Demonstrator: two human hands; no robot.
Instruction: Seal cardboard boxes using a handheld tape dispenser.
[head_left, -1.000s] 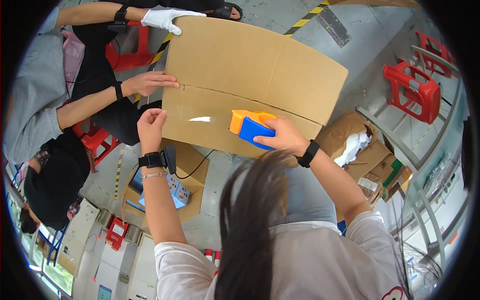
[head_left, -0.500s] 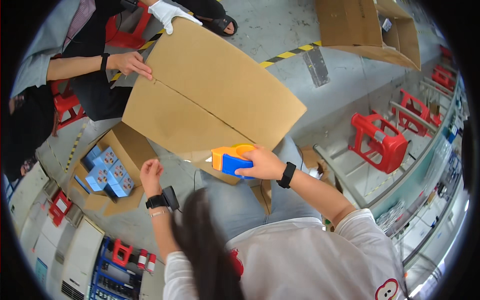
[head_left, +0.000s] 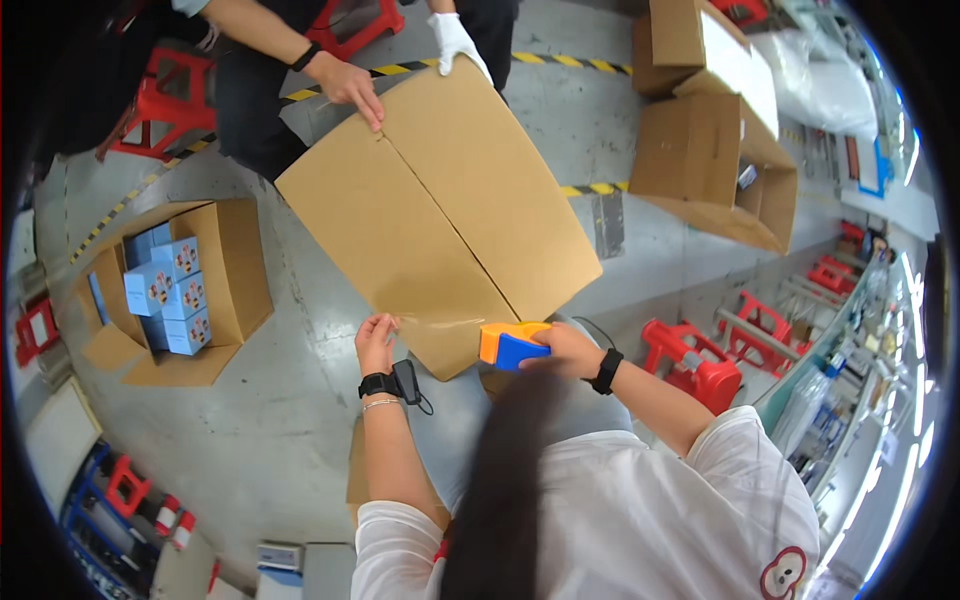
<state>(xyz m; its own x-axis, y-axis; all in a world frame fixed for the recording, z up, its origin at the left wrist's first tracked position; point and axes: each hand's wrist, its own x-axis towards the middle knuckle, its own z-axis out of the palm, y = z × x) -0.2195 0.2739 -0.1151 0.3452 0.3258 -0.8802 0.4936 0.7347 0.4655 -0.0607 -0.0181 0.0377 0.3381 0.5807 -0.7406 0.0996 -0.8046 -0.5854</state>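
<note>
Within right hand [head_left: 574,350], tape dispenser [head_left: 517,348]

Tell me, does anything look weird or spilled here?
I see nothing spilled. One odd thing: at the far end of the big cardboard box, a co-worker's bare hand and a white-gloved hand don't match; gloves usually come in pairs.

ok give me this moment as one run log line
left hand: curled beside clear tape; right hand: holding blue-orange tape dispenser; carton: flaps meeting along seam; co-worker's bare hand and white-gloved hand: on carton's far edge
</note>
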